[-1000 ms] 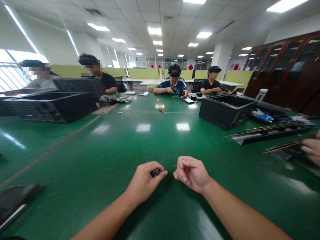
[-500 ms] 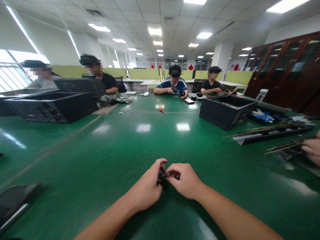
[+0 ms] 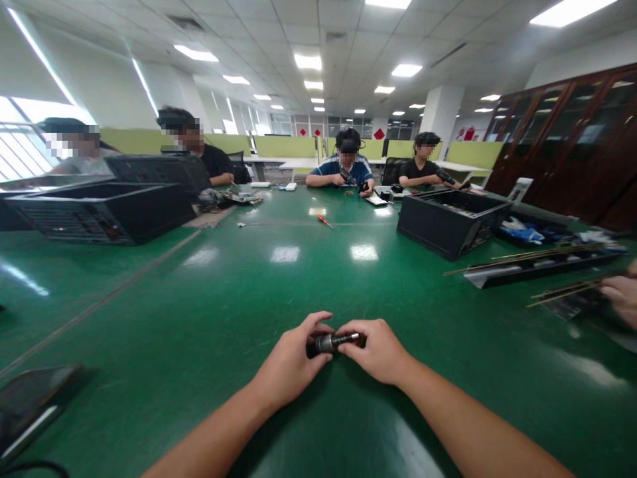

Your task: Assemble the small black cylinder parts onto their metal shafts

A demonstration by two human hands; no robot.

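Low in the middle of the view, my left hand (image 3: 293,358) is wrapped round the dark end of a small metal cylindrical part (image 3: 329,342). Its thin silvery tip points right, toward my right hand (image 3: 375,348). The fingers of my right hand are closed around that thinner end, and something dark shows between them. Both hands are over the green table (image 3: 249,285), thumbs facing each other. Farther off, an orange screwdriver (image 3: 323,220) lies on the tabletop.
Black computer cases stand at the left (image 3: 134,219) and right (image 3: 448,226). Metal strips (image 3: 527,267) and another person's hand (image 3: 622,295) are at the right. Several people sit across the table. A dark flat object (image 3: 34,398) lies at the near left.
The metal part has turned and shows more of its length, with its tip pointing right. My hands have shifted slightly apart, and a black cable shows at the lower left.
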